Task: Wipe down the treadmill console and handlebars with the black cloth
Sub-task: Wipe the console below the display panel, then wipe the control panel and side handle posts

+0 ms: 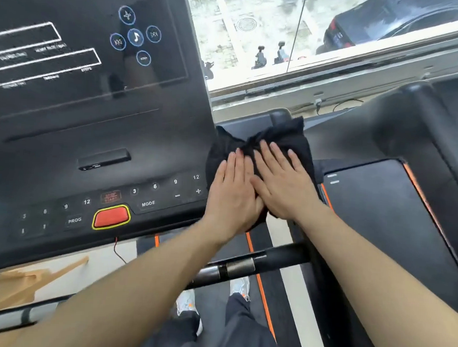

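The black cloth [280, 141] lies bunched over the right end of the treadmill console [91, 127], draped on the right handlebar post [279, 116]. My left hand [233, 192] presses flat on the cloth with straight fingers. Beside it my right hand [281, 182] also lies flat on the cloth, its thumb side overlapping the left hand. The front handlebar [243, 268], black with metal sensor plates, crosses below my forearms.
The console carries a dark screen, number keys, MODE and PROG buttons and a red stop button [111, 216]. A second treadmill [381, 204] stands to the right. A window [311, 31] lies ahead. My feet stand on the belt below.
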